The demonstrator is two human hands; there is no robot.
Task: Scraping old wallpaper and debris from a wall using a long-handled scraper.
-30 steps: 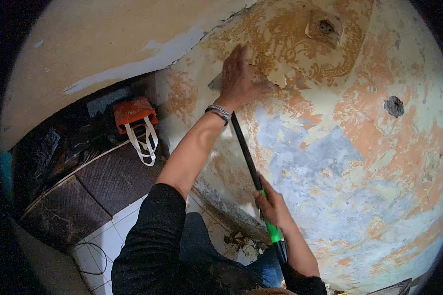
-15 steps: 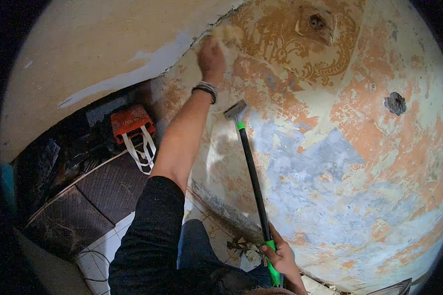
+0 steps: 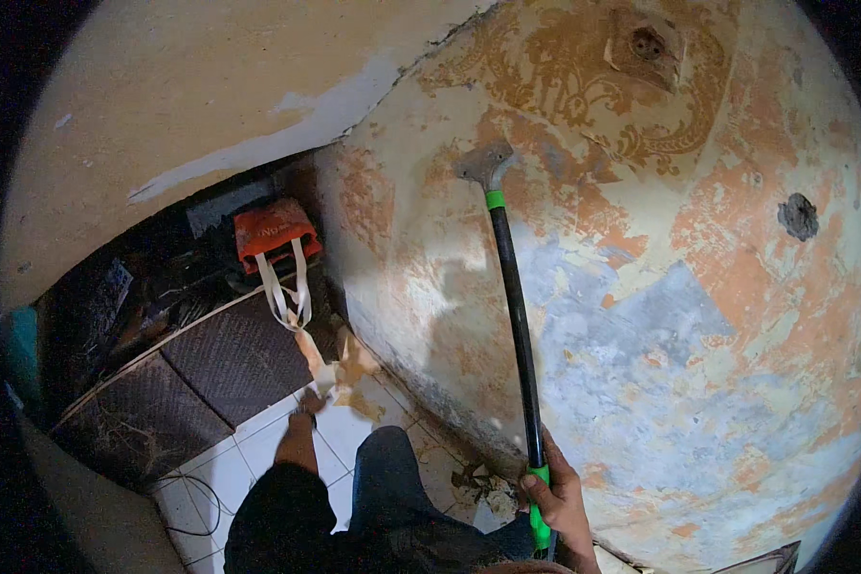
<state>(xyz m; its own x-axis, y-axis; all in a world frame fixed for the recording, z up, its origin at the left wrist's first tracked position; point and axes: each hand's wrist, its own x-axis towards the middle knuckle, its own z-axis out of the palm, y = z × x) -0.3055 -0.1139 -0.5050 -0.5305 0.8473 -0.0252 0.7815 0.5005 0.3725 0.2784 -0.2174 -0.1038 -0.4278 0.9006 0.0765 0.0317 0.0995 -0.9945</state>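
My right hand (image 3: 548,497) is closed around the green grip of a long black-handled scraper (image 3: 513,306). Its metal blade (image 3: 483,163) rests against the wall (image 3: 698,316), which shows patchy orange, cream and grey layers of old wallpaper. My left hand (image 3: 308,407) is low over the tiled floor, blurred by motion. Beige scraps of torn wallpaper (image 3: 346,368) are right at its fingers. The blur hides whether the fingers still hold them.
An orange bag with white straps (image 3: 277,239) lies among dark clutter at the left. Dark mats (image 3: 230,359) cover part of the white tiled floor (image 3: 258,450). Paper debris (image 3: 478,483) lies at the wall's foot. A hole (image 3: 798,216) and a square box recess (image 3: 647,43) mark the wall.
My left hand came off the upper wall and swung down to the floor with torn paper. The scraper blade moved higher up the wall, and my right hand slid to the handle's end.
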